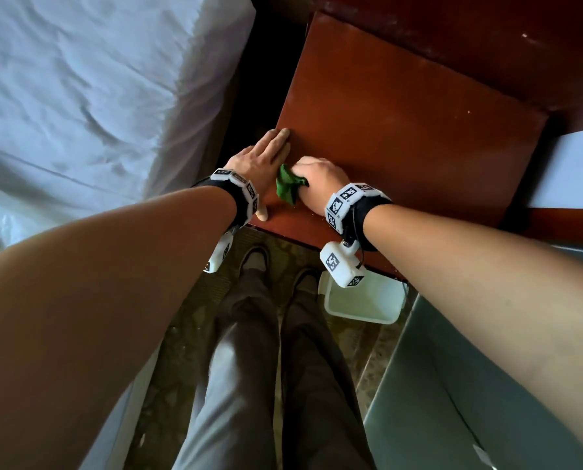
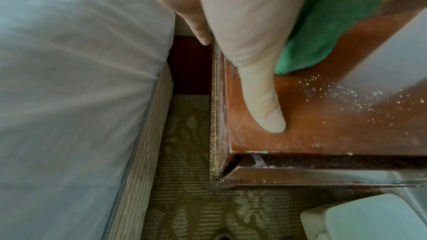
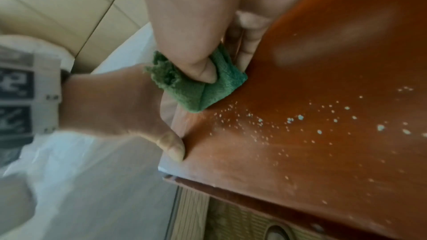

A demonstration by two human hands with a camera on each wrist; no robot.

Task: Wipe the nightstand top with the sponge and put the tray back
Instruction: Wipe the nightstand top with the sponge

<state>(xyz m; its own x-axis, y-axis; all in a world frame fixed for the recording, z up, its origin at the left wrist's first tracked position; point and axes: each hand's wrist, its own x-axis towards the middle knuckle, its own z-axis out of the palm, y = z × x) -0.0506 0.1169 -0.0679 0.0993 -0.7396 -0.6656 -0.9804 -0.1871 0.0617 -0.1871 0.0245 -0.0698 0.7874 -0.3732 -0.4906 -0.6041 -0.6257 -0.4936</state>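
Observation:
The reddish-brown nightstand top point(image 1: 402, 113) carries nothing but a scatter of pale crumbs point(image 3: 300, 119) near its front edge. My right hand point(image 1: 317, 176) grips a green sponge point(image 1: 286, 186) and presses it on the top near the front-left corner; my thumb pinches the sponge point(image 3: 203, 90) against my curled fingers. My left hand point(image 1: 266, 161) lies flat along the nightstand's left edge, right beside the sponge point(image 2: 323, 34), fingers straight, thumb point(image 2: 265, 98) on the wood. A white tray point(image 1: 361, 300) sits on the floor below the nightstand's front edge.
A bed with a white sheet point(image 1: 80, 96) stands close on the left, with a narrow dark gap between it and the nightstand. A grey surface point(image 1: 487, 368) fills the lower right. My legs and shoes point(image 1: 249, 334) stand on patterned carpet before the nightstand.

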